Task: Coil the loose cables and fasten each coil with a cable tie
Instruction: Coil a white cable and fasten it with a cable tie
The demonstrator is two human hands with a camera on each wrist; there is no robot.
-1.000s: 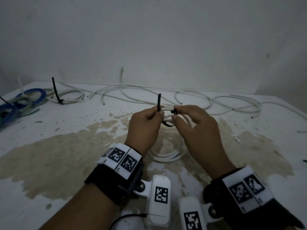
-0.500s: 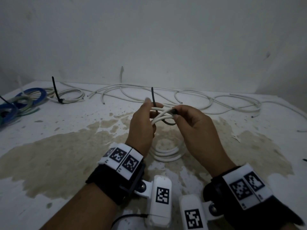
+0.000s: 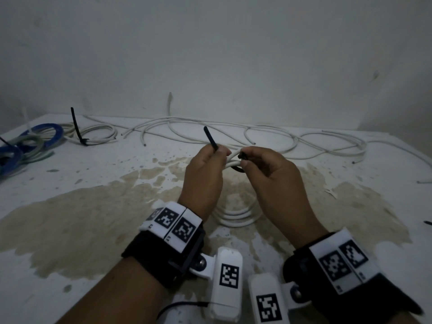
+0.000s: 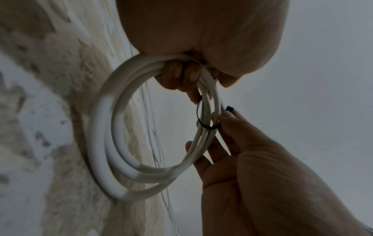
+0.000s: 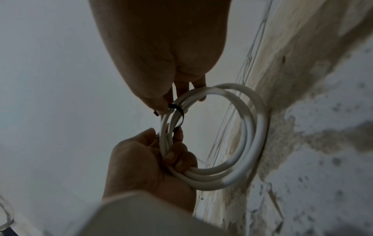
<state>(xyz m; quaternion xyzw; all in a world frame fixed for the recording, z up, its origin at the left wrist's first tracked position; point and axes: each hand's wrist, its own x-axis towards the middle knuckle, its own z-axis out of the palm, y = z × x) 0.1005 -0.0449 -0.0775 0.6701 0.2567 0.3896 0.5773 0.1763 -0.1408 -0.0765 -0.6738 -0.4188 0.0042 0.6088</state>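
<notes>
A white cable coil (image 3: 236, 216) hangs between my hands above the stained table (image 3: 93, 218). A black cable tie (image 4: 203, 123) loops loosely round its strands. My left hand (image 3: 217, 155) curls its fingers (image 4: 177, 75) round the coil's top and pinches the tie's tail (image 3: 210, 140), which sticks up and leans left. My right hand (image 3: 245, 160) pinches the tie's head (image 4: 229, 109) between thumb and forefinger. In the right wrist view the tie (image 5: 178, 113) crosses the coil (image 5: 252, 135) just below my right fingers (image 5: 181, 89).
Loose white cables (image 3: 268, 141) sprawl along the back of the table by the wall. A tied white coil (image 3: 98, 135) with an upright black tie lies back left, with blue and green coils (image 3: 28, 146) at the far left edge.
My left hand, whose thumb was lifted half a second ago, pinches the tie's tail again. The tail now stands longer and leans left. The right hand has barely moved.
</notes>
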